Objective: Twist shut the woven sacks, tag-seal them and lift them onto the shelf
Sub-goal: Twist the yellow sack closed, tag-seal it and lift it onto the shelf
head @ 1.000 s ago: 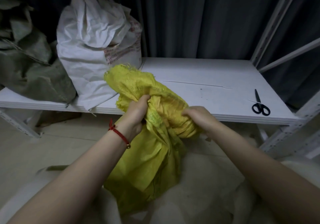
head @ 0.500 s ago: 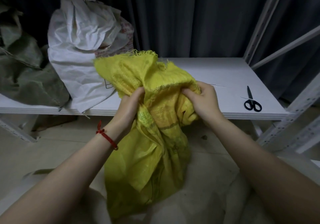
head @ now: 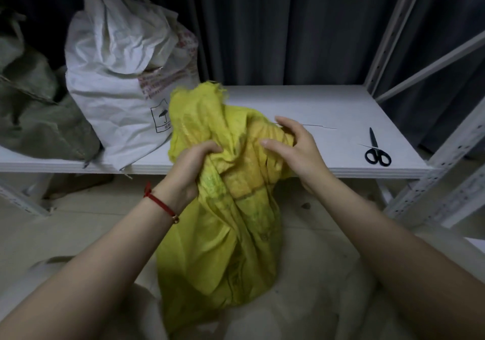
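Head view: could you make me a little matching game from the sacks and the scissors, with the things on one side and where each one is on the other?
1. yellow sack
2. white sack
3. green sack
4. scissors

a. lies flat at the right end of the shelf
b. slumps at the shelf's left end
c. gripped by the left hand, in front of the shelf
d. stands upright on the shelf

Pairs: 1-c; 2-d; 3-b; 4-a

Beyond my fingers (head: 284, 122), shelf board (head: 315, 103) was free btwn white sack (head: 118, 82) just left & scissors (head: 376, 150) well to the right; shelf post (head: 451, 155) closed off far right.
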